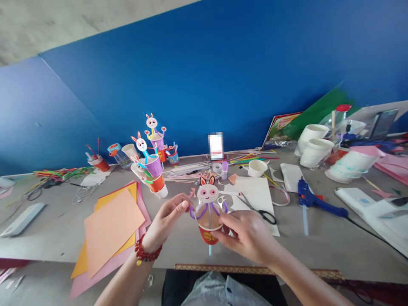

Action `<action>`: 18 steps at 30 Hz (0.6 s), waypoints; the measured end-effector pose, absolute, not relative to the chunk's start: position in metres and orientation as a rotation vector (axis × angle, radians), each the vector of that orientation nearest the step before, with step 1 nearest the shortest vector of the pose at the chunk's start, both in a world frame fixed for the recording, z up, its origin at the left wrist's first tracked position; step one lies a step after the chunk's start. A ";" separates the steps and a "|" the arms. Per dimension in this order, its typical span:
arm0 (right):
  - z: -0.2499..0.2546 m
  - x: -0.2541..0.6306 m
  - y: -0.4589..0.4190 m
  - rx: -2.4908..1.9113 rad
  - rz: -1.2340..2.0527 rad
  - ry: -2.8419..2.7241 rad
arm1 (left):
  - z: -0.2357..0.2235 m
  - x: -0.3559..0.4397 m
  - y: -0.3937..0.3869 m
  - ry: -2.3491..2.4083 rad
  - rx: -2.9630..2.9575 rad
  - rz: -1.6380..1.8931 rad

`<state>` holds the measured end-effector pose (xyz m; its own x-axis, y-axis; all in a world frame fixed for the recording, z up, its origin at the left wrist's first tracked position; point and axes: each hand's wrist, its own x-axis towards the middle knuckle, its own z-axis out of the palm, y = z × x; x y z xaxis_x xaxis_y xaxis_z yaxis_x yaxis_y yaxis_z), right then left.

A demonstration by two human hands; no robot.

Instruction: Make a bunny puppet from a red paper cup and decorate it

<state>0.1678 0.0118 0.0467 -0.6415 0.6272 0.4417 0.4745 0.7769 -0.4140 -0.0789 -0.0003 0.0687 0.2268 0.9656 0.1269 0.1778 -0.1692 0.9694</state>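
Observation:
A red paper cup (pixel 209 234) is held over the near edge of the table, tilted so that its opening shows. A white paper rabbit face (pixel 208 194) with pink eyes and ears stands above the rim. Curved purple pipe cleaners (pixel 198 215) spread out on both sides beneath it, and a pale straw (pixel 210 250) sticks out below the cup. My right hand (pixel 244 233) is closed on the cup's right side, thumb near the rim. My left hand (pixel 170 214) pinches at the end of the left pipe cleaner; a small pink scrap shows by its fingertips.
Similar rabbit cups (pixel 156 165) stand at the back left. Coloured paper sheets (pixel 114 229) lie left. Scissors (pixel 259 208) rest on white paper (pixel 255 191). A blue glue gun (pixel 318 202) with its cord lies right, near white cups (pixel 315 153). Straws and pipe cleaners (pixel 245 158) litter the back.

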 end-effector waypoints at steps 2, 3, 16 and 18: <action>0.046 0.168 0.013 -0.826 0.373 -2.391 | 0.065 -0.080 -0.002 1.078 1.486 1.088; 0.045 0.168 0.013 -0.830 0.376 -2.390 | 0.064 -0.079 -0.003 1.063 1.437 1.084; 0.053 0.163 0.019 -0.859 0.540 -2.340 | 0.060 -0.072 0.000 1.039 1.267 1.228; 0.052 0.161 0.020 -0.864 0.563 -2.351 | 0.058 -0.072 0.001 1.027 1.248 1.197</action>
